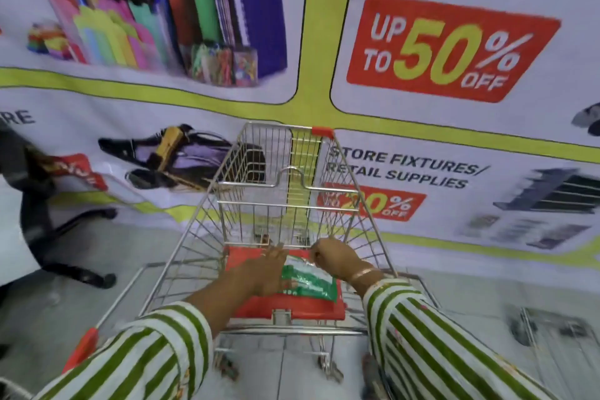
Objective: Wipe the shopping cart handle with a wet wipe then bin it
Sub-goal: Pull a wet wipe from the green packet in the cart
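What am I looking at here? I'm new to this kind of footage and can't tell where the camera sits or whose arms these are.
There is one picture, taken by a wide-angle camera worn on a person's head, looking forward and down. That is why the arms in green-and-white striped sleeves come in from the bottom: they are the wearer's own. No robot is involved.

In front stands a wire shopping cart, pushed up to a printed sale banner. Its red fold-down seat flap carries a green wet wipe packet. The left hand lies flat on the packet, steadying it. The right hand, with a bangle on the wrist, pinches at the packet's far end; motion blur hides whether a wipe is coming out. An office chair stands to the left.
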Motion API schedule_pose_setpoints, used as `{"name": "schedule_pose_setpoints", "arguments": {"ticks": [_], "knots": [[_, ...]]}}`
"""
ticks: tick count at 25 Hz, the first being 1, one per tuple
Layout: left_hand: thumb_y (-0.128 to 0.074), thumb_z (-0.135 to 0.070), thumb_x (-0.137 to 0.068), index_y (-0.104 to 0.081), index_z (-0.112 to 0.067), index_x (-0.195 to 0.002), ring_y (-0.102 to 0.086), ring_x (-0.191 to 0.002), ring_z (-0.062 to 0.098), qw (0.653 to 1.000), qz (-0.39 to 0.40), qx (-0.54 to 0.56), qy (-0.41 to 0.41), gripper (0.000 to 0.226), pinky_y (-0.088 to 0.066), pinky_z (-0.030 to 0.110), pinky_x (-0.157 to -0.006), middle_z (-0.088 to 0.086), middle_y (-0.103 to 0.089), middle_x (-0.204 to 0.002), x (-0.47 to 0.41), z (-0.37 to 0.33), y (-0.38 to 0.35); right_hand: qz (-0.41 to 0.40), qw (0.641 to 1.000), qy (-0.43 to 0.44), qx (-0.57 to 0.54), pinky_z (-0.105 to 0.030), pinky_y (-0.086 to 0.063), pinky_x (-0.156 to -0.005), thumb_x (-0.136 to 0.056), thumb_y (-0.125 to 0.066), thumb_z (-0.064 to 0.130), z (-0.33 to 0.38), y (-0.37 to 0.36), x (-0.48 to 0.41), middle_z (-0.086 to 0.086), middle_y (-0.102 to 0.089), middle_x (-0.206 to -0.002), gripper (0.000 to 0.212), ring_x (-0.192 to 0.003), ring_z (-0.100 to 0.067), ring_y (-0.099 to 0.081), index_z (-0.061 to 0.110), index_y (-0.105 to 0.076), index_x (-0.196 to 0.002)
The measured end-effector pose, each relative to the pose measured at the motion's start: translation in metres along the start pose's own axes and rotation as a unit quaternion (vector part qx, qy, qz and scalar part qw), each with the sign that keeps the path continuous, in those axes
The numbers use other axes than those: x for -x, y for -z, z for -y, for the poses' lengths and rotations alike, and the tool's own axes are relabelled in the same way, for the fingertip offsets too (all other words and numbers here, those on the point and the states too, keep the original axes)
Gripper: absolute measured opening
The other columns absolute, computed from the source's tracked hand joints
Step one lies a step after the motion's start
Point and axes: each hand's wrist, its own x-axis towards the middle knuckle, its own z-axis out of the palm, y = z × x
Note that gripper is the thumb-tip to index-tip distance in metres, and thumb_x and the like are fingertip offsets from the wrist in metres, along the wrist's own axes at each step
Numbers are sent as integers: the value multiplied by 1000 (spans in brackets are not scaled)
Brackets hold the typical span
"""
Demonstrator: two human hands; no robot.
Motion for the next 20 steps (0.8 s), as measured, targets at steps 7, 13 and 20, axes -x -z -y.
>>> {"name": "schedule_pose_setpoints", "arguments": {"ticks": [7, 13, 20], "knots": [[-29, -60, -91, 12, -6, -145, 9, -140, 25, 997, 62, -48, 14, 87, -16, 48, -110, 10, 22, -152, -10, 0, -15, 33, 988, -14, 149, -38, -49, -86, -89, -54, 6, 14, -11, -20, -14, -60, -117, 26, -106, -31, -59, 7, -60, -115], [-28, -60, -91, 12, -7, -145, 10, -140, 23, 995, 87, -34, 20, 85, -14, 48, -110, 9, 21, -153, -13, 4, -21, 31, 977, 32, 211, -39, -47, -80, -90, -48, 2, 24, -19, -22, -16, -62, -113, 22, -104, -32, -59, 4, -59, -110], [-25, -62, -91, 11, -6, -145, 10, -140, 24, 994, 98, -41, 26, 86, -12, 47, -111, 10, 19, -153, -17, 5, -25, -7, 996, -2, 86, -38, -49, -82, -87, -53, 13, 22, -5, -20, -15, -56, -114, 20, -107, -30, -54, 4, -60, -103]]}}
